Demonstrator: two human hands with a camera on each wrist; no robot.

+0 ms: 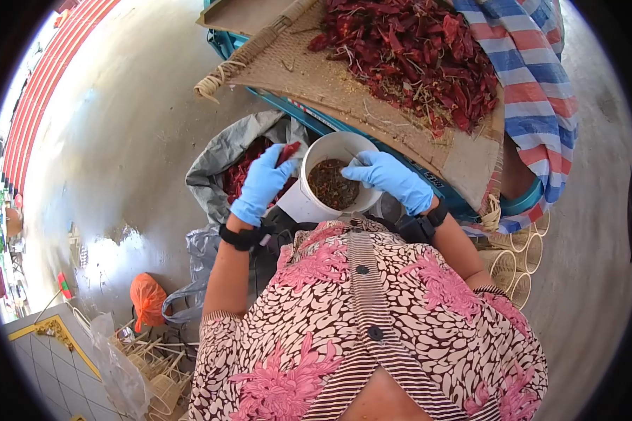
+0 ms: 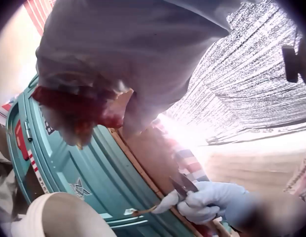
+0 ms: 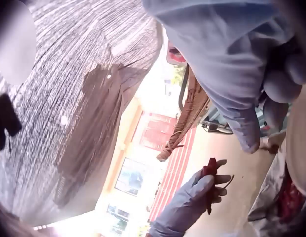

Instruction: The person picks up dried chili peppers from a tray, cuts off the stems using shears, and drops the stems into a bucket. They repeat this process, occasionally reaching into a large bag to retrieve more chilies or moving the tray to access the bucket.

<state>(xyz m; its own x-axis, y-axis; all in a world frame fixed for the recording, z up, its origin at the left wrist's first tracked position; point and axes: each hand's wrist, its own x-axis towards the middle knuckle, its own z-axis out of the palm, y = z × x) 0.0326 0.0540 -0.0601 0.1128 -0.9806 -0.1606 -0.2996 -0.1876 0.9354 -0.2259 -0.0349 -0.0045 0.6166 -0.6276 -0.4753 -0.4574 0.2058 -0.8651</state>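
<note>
Dried red chili [image 1: 288,151] pinched in my left hand [image 1: 262,182], poking out at the fingertips, just beside white bucket [image 1: 297,203]. Right hand [image 1: 392,179], fingers curled, grips small scissors [image 2: 183,185] over bucket's opening.

An orange bag [image 1: 148,302] sits on the floor [image 1: 144,133], pale baskets [image 1: 533,254] at right, and, far left, possibly red steps [image 1: 36,105].
</note>
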